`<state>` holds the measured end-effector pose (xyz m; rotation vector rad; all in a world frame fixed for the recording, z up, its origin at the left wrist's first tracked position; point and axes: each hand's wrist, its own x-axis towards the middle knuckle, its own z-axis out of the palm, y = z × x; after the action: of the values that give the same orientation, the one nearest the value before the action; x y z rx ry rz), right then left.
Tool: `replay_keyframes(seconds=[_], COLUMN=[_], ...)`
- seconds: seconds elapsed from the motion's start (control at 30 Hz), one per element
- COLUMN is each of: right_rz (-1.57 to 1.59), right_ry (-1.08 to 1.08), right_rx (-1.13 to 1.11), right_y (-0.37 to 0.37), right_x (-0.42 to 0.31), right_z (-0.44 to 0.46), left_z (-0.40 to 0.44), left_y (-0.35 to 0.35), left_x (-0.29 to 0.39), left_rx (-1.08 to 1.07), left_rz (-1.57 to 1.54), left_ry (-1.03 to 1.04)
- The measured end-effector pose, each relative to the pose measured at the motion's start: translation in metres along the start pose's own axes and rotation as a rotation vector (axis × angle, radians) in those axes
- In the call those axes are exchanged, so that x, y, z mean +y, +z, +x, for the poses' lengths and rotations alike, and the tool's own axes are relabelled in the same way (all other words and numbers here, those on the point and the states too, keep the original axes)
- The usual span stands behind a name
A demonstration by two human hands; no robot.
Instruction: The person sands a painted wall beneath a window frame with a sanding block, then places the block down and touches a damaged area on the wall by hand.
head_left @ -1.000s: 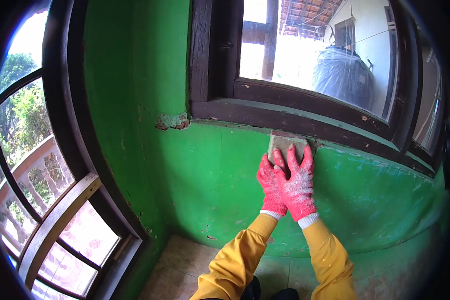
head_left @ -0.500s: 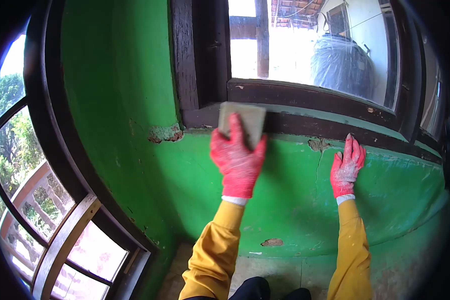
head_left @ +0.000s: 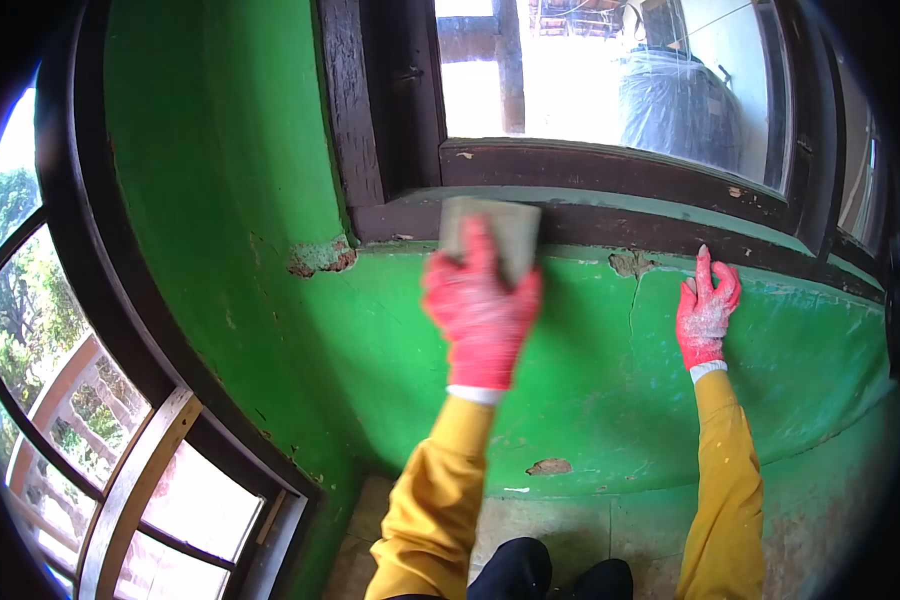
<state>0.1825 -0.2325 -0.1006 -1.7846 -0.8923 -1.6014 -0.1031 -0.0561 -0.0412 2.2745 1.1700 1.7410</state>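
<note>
My left hand [head_left: 480, 315], in a red-coated glove, presses a squarish grey-beige piece of sandpaper [head_left: 515, 232] against the dark brown window sill [head_left: 610, 222]. Motion blurs this hand and the sheet's edges. Part of the sandpaper lies under the fingers, with the index finger stretched over it. To the right, my right hand [head_left: 708, 310] wears a matching glove dusted with white. Its fingers are apart and hold nothing; the fingertips rest at the lower edge of the sill, against the green wall [head_left: 570, 370].
Chipped plaster shows at a broken patch [head_left: 322, 258] by the frame corner, another patch [head_left: 632, 264] under the sill, and a third [head_left: 548, 467] low down. A glass window [head_left: 560, 95] is above. At left stands a paned window with a wooden bar [head_left: 135, 490].
My left hand and the sandpaper have shifted slightly right along the sill. My right hand's fingers have spread and bent a little. The whole view has tilted slightly downward.
</note>
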Motion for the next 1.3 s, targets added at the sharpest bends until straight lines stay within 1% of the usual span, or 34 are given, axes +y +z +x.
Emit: replay_keyframes(seconds=[0.03,0.07,0.1,0.17,0.23,0.33,0.37,0.4,0.43,0.47,0.5,0.53,0.57,0.63,0.67,0.7,0.77,0.83,0.87,0.93,0.97,1.0,1.07,1.1,1.17,1.23,1.3], right_rz=[-0.004,-0.027,-0.030,0.017,0.068,0.028,0.014,-0.003,-0.039,-0.080,-0.122,-0.118,-0.122,0.018,0.060,0.087,0.069,0.082,0.102,0.093,0.081,0.082,0.076,0.082,0.081,0.095,0.099], right_ry=[-0.008,-0.009,-0.009,0.010,0.076,0.099,0.048,0.016,0.001,-0.005,-0.016,-0.010,-0.012,-0.228,-0.274,-0.264,-0.234,-0.239,-0.245,-0.229,-0.223,-0.227,-0.216,-0.198,-0.194,-0.163,-0.154], right_rx=[-0.006,-0.043,-0.041,-0.051,0.032,0.091,0.081,0.040,0.035,0.021,0.012,0.023,0.025,-0.054,-0.108,-0.150,-0.109,-0.096,-0.089,-0.109,-0.126,-0.120,-0.124,-0.122,-0.117,-0.115,-0.092], right_y=[-0.002,-0.007,-0.012,-0.015,-0.017,-0.014,-0.015,-0.016,-0.015,-0.013,-0.011,-0.008,-0.013,-0.020,-0.021,-0.015,-0.010,-0.010,-0.009,-0.007,-0.007,-0.009,-0.011,-0.011,-0.007,-0.007,-0.006], right_x=[0.001,0.000,0.002,0.004,0.010,0.013,0.013,0.012,0.012,0.013,0.014,0.012,0.003,-0.024,-0.033,-0.039,-0.039,-0.039,-0.040,-0.040,-0.041,-0.041,-0.039,-0.039,-0.033,-0.033,-0.033], right_z=[0.000,0.003,0.007,0.021,0.044,0.070,0.076,0.064,0.063,0.063,0.064,0.063,0.065,0.077,0.082,0.083,0.079,0.077,0.077,0.077,0.076,0.076,0.077,0.077,0.075,0.074,0.073], left_z=[-0.008,-0.019,-0.023,-0.018,-0.005,0.023,0.030,0.020,0.011,0.003,-0.011,-0.021,-0.033,-0.034,-0.032,-0.026,-0.016,-0.005,-0.002,-0.002,-0.005,-0.015,-0.029,-0.037,-0.040,-0.029,-0.015], left_y=[0.007,0.023,0.027,0.020,-0.002,-0.018,-0.019,-0.012,-0.004,-0.007,0.009,0.012,0.028,0.029,0.022,0.011,-0.006,-0.009,-0.008,-0.008,-0.004,0.011,0.024,0.033,0.038,0.021,0.002], left_x=[0.026,0.048,0.058,0.041,0.004,-0.056,-0.062,-0.042,-0.027,0.005,0.022,0.048,0.061,0.059,0.049,0.032,-0.015,-0.059,-0.054,-0.029,-0.003,0.021,0.072,0.086,0.083,0.055,0.006], left_rx=[-0.101,-0.019,0.067,-0.021,-0.087,0.041,0.070,0.104,0.105,-0.024,-0.011,-0.123,-0.016,0.054,-0.008,-0.072,-0.035,0.111,0.111,0.088,0.020,0.050,-0.049,-0.043,0.073,-0.058,-0.005], left_rz=[-0.090,-0.079,-0.087,-0.061,-0.022,0.051,0.053,0.120,0.058,0.002,0.021,-0.040,-0.092,-0.074,-0.055,-0.034,0.040,0.085,0.086,0.070,-0.001,-0.018,-0.056,-0.128,-0.146,-0.068,0.007], left_ry=[0.117,0.258,0.317,0.348,0.200,-0.136,-0.245,-0.232,-0.146,-0.073,0.151,0.241,0.375,0.430,0.383,0.341,0.141,-0.084,-0.075,-0.160,-0.105,0.064,0.266,0.391,0.465,0.377,0.199])
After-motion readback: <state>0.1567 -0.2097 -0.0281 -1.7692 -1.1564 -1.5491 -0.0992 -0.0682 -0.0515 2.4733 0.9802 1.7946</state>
